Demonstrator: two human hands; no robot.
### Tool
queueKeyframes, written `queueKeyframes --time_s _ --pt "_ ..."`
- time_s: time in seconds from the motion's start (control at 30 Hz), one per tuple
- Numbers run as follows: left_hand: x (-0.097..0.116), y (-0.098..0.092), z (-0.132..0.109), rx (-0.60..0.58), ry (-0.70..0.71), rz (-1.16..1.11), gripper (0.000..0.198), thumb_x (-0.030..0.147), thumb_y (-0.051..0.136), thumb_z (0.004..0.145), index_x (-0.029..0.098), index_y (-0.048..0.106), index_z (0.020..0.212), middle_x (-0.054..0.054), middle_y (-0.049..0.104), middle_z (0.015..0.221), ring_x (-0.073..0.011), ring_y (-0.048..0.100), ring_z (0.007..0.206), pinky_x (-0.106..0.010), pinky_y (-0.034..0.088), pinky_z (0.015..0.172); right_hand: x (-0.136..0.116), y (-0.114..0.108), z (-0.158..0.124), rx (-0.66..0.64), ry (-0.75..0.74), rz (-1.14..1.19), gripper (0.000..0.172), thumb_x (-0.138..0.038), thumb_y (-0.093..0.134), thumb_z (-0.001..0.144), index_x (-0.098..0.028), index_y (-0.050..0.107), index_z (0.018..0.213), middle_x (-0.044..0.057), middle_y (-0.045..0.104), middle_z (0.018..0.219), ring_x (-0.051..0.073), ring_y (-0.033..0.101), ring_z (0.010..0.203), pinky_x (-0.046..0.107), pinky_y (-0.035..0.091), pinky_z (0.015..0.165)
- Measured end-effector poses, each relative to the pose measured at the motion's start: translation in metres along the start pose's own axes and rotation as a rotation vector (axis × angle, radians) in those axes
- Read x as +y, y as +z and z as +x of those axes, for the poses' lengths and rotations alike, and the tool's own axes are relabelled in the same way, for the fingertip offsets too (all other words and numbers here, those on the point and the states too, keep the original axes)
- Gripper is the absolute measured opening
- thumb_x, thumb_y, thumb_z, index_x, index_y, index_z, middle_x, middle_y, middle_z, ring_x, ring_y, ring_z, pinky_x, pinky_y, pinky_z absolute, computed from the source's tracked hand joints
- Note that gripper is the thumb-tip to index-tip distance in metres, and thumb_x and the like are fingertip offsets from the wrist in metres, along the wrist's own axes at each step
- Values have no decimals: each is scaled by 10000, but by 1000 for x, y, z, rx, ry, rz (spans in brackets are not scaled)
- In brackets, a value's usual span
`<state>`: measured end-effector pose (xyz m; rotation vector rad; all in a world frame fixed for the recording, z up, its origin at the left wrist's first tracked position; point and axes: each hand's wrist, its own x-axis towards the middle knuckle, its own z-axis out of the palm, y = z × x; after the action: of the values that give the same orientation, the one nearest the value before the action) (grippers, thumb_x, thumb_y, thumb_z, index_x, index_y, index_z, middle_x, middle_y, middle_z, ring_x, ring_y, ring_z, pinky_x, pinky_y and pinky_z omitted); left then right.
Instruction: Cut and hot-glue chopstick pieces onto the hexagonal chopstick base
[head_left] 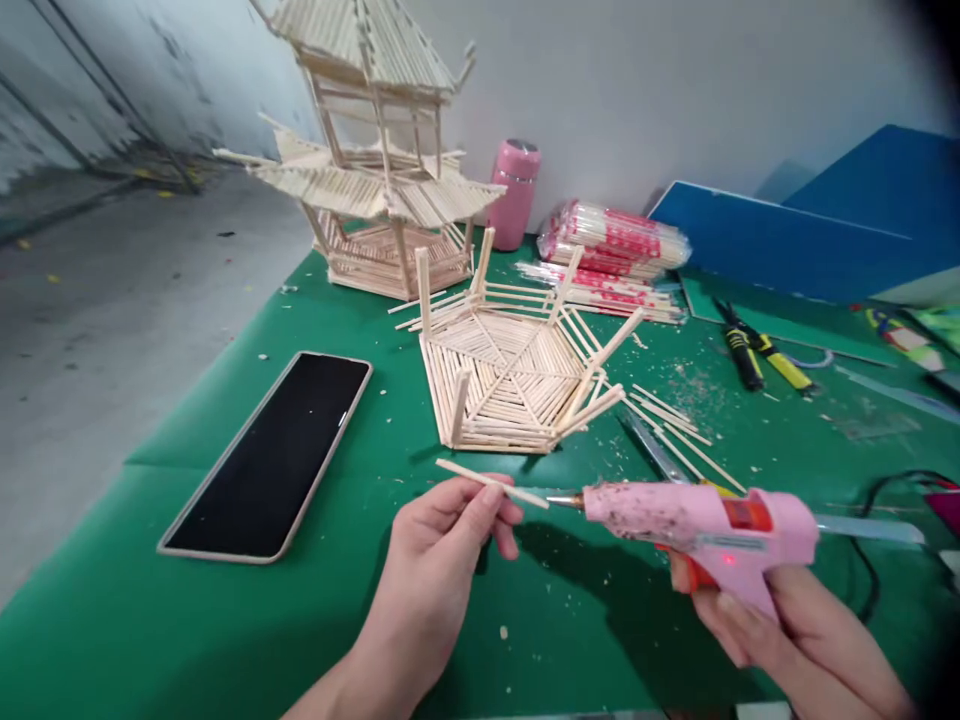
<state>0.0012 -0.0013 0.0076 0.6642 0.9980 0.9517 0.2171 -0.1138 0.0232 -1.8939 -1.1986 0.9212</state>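
Note:
My left hand [442, 560] pinches a short thin wooden stick [465, 472] between thumb and fingers. Wrapped around the handle of a pink hot glue gun [675, 520] is my right hand [780, 630], and a red light glows on the gun's side. The metal nozzle is at the stick's right end; whether they touch I cannot tell. Just beyond my hands lies a hexagonal base [502, 370] built of thin sticks, with several short posts standing or leaning at its corners. A clear glue stick [870, 528] pokes out of the gun's back.
A tiered stick pagoda [390, 190] stands behind the base. A phone [277, 450] lies at left. Loose sticks [682, 430], a utility knife [652, 448] and yellow-black pliers [765, 350] are on the right. Bagged sticks [615, 240], a pink flask [514, 195] and blue boards [780, 240] line the back.

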Motion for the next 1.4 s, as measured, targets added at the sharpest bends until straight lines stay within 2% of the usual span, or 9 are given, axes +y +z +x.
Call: queueKeyframes --time_s 0.1,0.27,0.5,0.77,0.93,1.17,1.4 --pt "2 3 0 8 7 -26 116 245 662 706 136 692 681 -10 642 567 -79 518 474 -207 360 513 -1 -1 1 -35 14 -2 292 -464 493 809 -211 617 884 25 577 702 121 459 506 230 422 454" --pt "2 5 0 17 -2 -44 104 232 675 692 131 696 679 -13 643 563 -75 518 469 -191 359 501 1 -4 0 -59 32 -13 242 -434 504 810 -224 614 860 -2 508 606 137 470 538 234 439 494" --pt "1 3 0 6 -6 -58 92 225 678 697 134 695 691 -10 647 575 -68 525 479 -173 369 507 -9 -1 1 -56 -5 -17 196 -396 509 816 -238 618 856 -4 517 610 134 473 532 230 443 498" --pt "1 3 0 -1 -11 -77 77 216 678 698 143 698 712 -9 652 584 -72 530 482 -172 369 501 6 -10 3 -97 -24 -83 221 -410 537 797 -218 633 851 2 525 570 128 473 487 216 437 447" --pt "2 3 1 -8 2 -60 75 203 664 710 138 699 698 -10 650 584 -70 524 480 -180 367 509 -1 -4 3 -90 -20 -14 199 -388 483 836 -242 611 881 6 562 687 118 487 532 213 446 495" --pt "2 3 0 -5 5 -67 69 196 656 717 142 699 721 -13 654 593 -76 532 492 -186 374 521 2 -7 1 -123 0 -58 220 -405 506 820 -224 619 874 6 547 622 128 486 528 218 441 483" --pt "2 4 -1 0 7 -61 78 195 657 712 128 695 702 -21 655 601 -79 530 485 -193 377 517 1 -3 4 -129 -25 -7 217 -378 486 836 -216 590 934 39 598 800 120 482 537 235 448 492"
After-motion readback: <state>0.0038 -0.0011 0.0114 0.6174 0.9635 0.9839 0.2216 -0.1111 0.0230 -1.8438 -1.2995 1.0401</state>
